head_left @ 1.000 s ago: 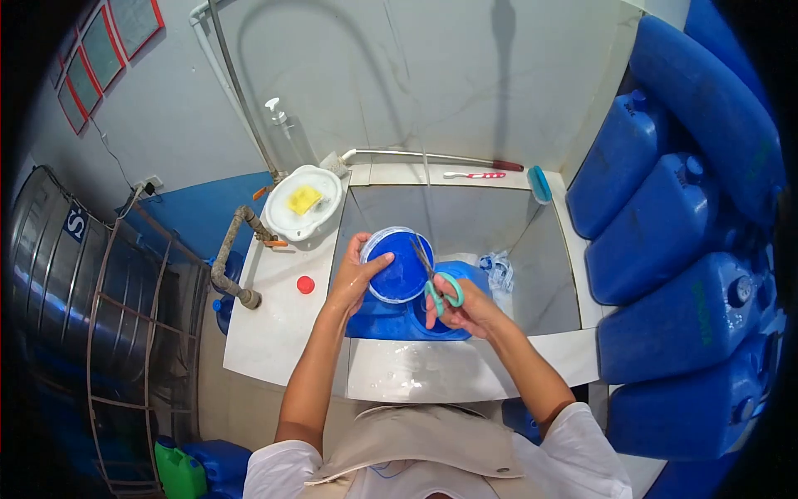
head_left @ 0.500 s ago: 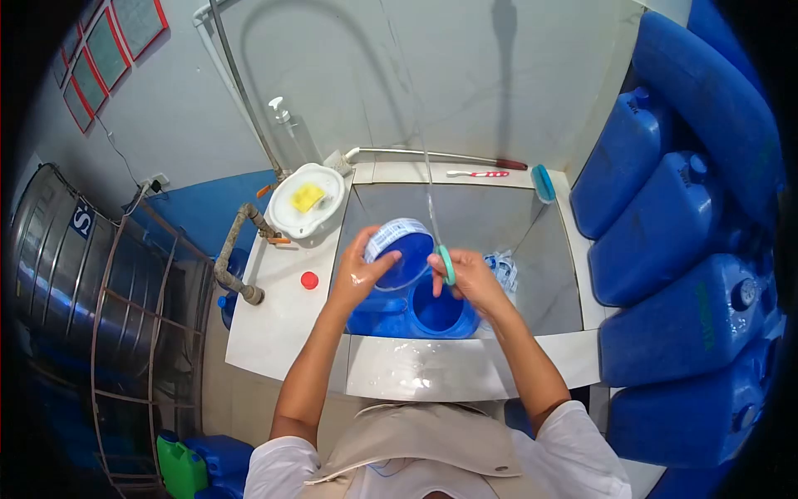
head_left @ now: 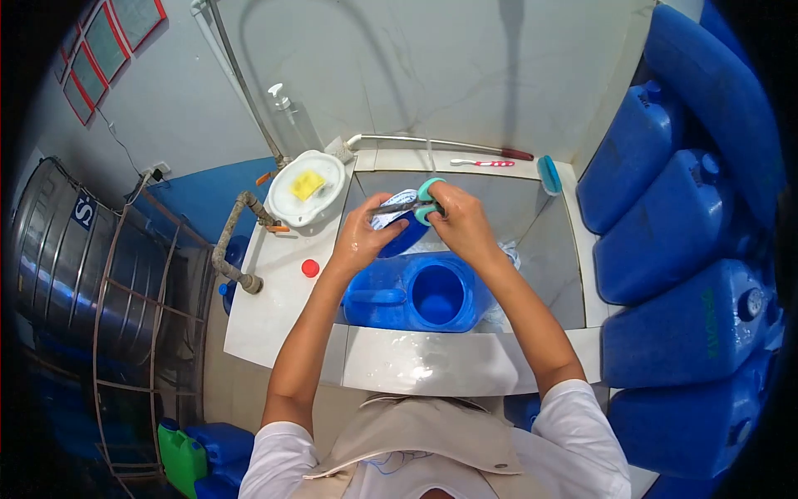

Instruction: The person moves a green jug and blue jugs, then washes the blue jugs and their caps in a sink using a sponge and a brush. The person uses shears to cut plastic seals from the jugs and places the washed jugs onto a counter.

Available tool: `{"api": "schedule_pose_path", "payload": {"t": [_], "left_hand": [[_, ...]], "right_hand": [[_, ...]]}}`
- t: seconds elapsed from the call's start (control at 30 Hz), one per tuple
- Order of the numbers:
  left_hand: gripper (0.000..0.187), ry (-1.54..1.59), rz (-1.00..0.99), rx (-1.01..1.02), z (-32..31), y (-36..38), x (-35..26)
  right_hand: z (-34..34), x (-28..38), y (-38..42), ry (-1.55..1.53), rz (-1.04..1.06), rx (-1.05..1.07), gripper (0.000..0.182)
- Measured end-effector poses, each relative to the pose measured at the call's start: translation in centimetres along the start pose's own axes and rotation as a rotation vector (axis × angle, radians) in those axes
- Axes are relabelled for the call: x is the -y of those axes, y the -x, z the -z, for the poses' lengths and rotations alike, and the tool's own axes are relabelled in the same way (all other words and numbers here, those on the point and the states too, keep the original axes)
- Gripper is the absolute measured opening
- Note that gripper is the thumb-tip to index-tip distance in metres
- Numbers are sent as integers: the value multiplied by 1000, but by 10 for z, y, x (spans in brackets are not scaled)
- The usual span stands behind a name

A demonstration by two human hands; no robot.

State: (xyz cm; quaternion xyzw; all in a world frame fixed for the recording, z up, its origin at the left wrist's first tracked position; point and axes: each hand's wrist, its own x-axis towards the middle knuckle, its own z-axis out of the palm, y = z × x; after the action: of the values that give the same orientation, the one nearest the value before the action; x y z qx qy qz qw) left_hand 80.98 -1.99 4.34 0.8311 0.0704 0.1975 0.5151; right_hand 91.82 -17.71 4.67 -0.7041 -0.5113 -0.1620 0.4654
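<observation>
My left hand (head_left: 359,234) is closed on the edge of a round blue lid (head_left: 406,243), whose rim carries a white printed band (head_left: 392,211). In my right hand (head_left: 465,223) are scissors (head_left: 428,214) with teal handles, their blades lying against the printed band. The lid is tilted, and my fingers hide part of it. Below both hands, at the front of the sink (head_left: 544,249), sits a blue plastic jug (head_left: 378,306) with a wide open mouth and a moulded handle. Some crumpled clear and white plastic (head_left: 509,254) lies beside the jug, partly behind my right forearm.
On the left counter are a white basin (head_left: 281,200) with a yellow sponge (head_left: 307,185), a red cap (head_left: 310,268) and pipes with orange-handled valves. A toothbrush (head_left: 482,163) and teal brush (head_left: 549,175) rest on the back ledge. Large blue jugs (head_left: 657,254) line the right side.
My right hand has moved up and brought the scissors against the lid's band. The lid has been raised and tilted, leaving the jug's mouth in fuller view.
</observation>
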Motion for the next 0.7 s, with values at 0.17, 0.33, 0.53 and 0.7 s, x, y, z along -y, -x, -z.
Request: {"api": "schedule_pose_path", "payload": {"t": [0.17, 0.33, 0.53, 0.7], "left_hand": [[30, 118, -14, 95, -1, 4, 38], [33, 522, -13, -212, 3, 4, 51], [32, 786, -22, -517, 40, -27, 101], [28, 989, 289, -401, 54, -4, 109]], "right_hand": [[-27, -37, -18, -142, -450, -152, 20], [-31, -148, 22, 231, -672, -377, 14], [-12, -201, 94, 614, -785, 62, 24], [-49, -138, 30, 333, -540, 567, 34]]}}
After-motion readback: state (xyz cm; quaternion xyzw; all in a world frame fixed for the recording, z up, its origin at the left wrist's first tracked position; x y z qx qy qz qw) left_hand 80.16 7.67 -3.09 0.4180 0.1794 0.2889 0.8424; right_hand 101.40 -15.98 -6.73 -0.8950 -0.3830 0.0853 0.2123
